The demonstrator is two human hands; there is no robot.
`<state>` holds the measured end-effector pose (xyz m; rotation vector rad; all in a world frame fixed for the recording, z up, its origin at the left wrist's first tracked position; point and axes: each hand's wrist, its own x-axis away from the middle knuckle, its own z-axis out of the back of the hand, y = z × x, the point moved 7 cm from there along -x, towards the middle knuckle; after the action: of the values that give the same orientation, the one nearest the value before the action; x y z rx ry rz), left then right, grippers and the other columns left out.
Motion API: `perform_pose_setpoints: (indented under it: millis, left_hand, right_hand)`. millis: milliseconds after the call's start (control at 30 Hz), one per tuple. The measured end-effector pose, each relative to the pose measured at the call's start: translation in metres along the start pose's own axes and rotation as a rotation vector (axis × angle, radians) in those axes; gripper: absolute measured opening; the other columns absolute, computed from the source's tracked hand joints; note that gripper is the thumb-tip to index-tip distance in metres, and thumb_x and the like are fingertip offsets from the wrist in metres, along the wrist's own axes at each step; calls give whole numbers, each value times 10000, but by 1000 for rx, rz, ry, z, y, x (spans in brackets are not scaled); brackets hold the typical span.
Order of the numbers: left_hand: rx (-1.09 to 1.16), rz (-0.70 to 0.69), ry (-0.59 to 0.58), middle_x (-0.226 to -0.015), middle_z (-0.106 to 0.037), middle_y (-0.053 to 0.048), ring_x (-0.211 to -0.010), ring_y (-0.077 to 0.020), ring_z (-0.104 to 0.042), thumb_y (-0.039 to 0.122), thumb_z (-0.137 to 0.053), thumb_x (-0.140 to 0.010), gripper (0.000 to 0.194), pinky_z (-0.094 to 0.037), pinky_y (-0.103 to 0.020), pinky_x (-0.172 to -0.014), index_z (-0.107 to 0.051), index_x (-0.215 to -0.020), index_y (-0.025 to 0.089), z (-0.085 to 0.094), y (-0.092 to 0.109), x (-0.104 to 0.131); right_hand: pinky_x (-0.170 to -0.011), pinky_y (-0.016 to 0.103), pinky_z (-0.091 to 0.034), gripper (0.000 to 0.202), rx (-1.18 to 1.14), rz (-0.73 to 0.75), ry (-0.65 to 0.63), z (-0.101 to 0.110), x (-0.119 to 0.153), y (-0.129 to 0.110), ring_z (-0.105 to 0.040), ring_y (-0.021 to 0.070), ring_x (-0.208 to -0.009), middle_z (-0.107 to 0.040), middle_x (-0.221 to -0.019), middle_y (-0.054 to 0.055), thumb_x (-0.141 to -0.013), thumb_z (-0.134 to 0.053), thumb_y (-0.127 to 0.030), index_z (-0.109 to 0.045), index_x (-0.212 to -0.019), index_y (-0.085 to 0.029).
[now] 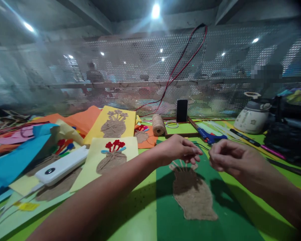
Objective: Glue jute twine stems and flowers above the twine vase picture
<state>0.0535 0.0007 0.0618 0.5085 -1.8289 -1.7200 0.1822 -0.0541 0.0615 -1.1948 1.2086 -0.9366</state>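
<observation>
A green sheet (165, 207) lies on the table, bearing a brown twine vase (195, 197) with pale stems and small twine flowers at its top. Above those flowers is my left hand (182, 150), its fingers bent and close together. My right hand (227, 155) hovers just right of it, over the sheet's right edge, with thumb and fingertips pinched. The two hands are apart. Whatever either hand may hold is too small to make out. Beyond my right hand lies a blue glue gun (210, 135).
A twine spool (158, 125) and an upright phone (182, 110) stand behind the sheet. Yellow cards with twine vases (111, 163), a white power bank (61, 166) and coloured papers (17, 160) lie left. A white bottle (252, 117), pens and strips are at right.
</observation>
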Motion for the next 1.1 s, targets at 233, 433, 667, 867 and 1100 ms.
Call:
perform_pose_setpoints:
  millis: [233, 433, 667, 867, 1100]
  left_hand:
    - [279, 98, 37, -783, -714, -147, -661, -155, -695, 46, -570, -779, 152, -562, -259, -701, -689, -862, 0, 3, -21, -9]
    - [304, 95, 40, -830, -710, -164, -705, -170, -703, 113, -556, -804, 185, -575, -268, -748, -686, -861, -5, 3, -22, -10]
    - [214, 82, 48, -829, -726, -145, -668, -123, -677, 104, -708, -740, 154, -546, -218, -704, -718, -857, 4, 3, -19, -9]
    - [75, 47, 105, -653, -691, -62, -533, -77, -601, 139, -742, -730, 88, -433, -185, -522, -710, -703, 62, 11, -18, -10]
    - [59, 16, 14, -691, -695, -64, -570, -77, -592, 281, -757, -739, 206, -442, -194, -559, -733, -777, 80, 11, -13, -9]
  right_hand:
    - [-545, 242, -389, 257, -78, -48, 89, 15, -14, 4, -502, 80, -528, -605, -629, -1, -805, -741, -400, -706, -790, -146]
    - [-602, 253, -430, 291, -59, -101, -25, 9, -19, 15, -567, 96, -584, -646, -702, 23, -832, -699, -418, -739, -845, -130]
    - [-635, 276, -447, 288, 66, -95, -74, 5, -18, 18, -578, 116, -630, -694, -752, 50, -778, -748, -398, -777, -900, -138]
    - [-660, 311, -493, 338, 255, -18, -107, 2, -17, 8, -608, 143, -660, -737, -834, 79, -802, -702, -425, -771, -989, -153]
    - [-648, 302, -499, 305, 273, 1, -104, 2, -18, 3, -610, 140, -646, -726, -808, 60, -799, -702, -386, -774, -1000, -169]
